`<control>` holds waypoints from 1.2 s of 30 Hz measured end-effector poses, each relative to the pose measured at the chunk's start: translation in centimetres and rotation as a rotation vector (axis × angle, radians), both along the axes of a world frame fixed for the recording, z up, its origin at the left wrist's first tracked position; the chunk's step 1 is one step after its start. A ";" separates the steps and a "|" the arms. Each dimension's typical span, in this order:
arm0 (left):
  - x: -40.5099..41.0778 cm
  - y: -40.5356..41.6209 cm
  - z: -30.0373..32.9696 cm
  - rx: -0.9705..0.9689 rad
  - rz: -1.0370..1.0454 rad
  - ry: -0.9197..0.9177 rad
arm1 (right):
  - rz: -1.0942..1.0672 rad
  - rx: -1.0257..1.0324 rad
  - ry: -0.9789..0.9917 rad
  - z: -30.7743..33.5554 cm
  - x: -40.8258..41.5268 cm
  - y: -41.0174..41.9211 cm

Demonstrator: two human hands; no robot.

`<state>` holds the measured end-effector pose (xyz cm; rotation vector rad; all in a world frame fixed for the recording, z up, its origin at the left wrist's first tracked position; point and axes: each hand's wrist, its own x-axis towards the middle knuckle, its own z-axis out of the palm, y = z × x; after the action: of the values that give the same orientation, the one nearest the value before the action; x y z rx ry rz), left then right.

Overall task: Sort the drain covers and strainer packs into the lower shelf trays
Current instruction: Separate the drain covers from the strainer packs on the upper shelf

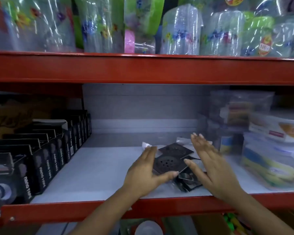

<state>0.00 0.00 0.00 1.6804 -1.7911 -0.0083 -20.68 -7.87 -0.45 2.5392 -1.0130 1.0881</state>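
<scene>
Several square black drain covers in clear wrap lie in a loose pile on the white shelf board [95, 170]. The middle drain cover [167, 164] shows round holes; a second one [176, 150] lies behind it and a third [187, 181] sits near the front edge. My left hand [144, 175] is flat and open at the pile's left side, thumb touching the middle cover's front edge. On the pile's right side is my right hand [209, 165], also open, fingers straight and raised. Neither hand holds anything.
A row of black boxed tape packs [46, 153] fills the shelf's left side. Stacked clear food containers [275, 150] crowd the right. A red shelf beam [143, 70] runs overhead with wrapped plastic jugs [180, 31] above it. Another red beam [75, 211] edges the front.
</scene>
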 end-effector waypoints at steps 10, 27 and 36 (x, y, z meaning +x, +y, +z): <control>0.3 -2.5 0.0 0.236 0.111 0.056 | -0.187 0.564 0.098 -0.5 -0.3 -6.1; 13.1 2.9 -1.2 0.320 0.559 0.007 | -0.377 0.596 0.040 0.3 4.1 -6.1; 12.7 2.4 -1.5 0.454 0.649 -0.101 | -0.307 0.668 -0.161 1.7 5.2 -4.9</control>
<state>12.70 2.35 -1.50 2.5654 -1.2904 -0.0493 -15.44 -12.77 1.20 2.6332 -2.0168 0.9929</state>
